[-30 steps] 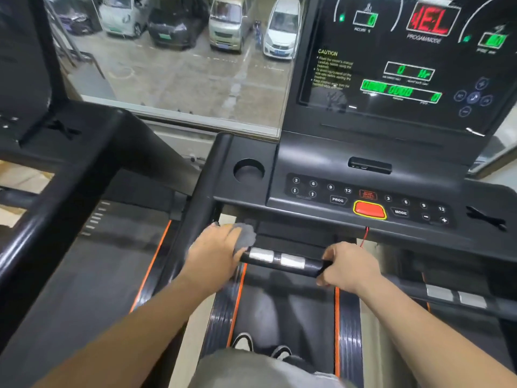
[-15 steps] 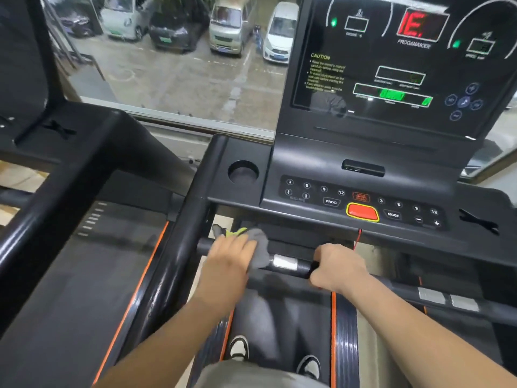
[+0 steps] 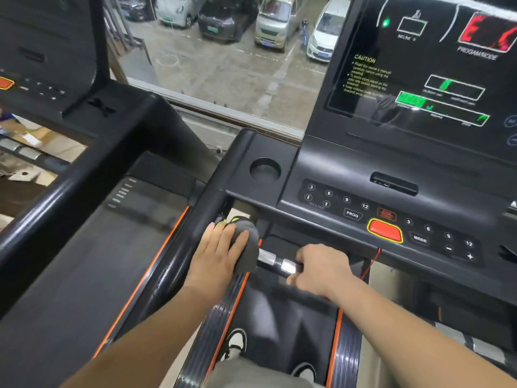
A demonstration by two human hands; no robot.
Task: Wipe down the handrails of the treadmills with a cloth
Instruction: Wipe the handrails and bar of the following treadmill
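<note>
Cloth drawn back to the left end of the front handrail

Our left fingers point(image 3: 237, 236) lie close together, pressed flat over the grey cloth point(image 3: 247, 249) and clamping it onto the handrail point(image 3: 275, 261); our left hand point(image 3: 216, 254) has slid from mid-bar back to where the rail meets the side arm point(image 3: 179, 259). Our right hand point(image 3: 321, 268) stays curled around the bar's other end, fingers wrapped under it, steadying us. Between the two hands the silver sensor plates point(image 3: 288, 266) now show bare again, where half a second ago one was under the cloth. We judge this short bar has had a full pass, leaving the side arm and the neighbouring treadmill point(image 3: 84, 169) on our left still to do.
</note>
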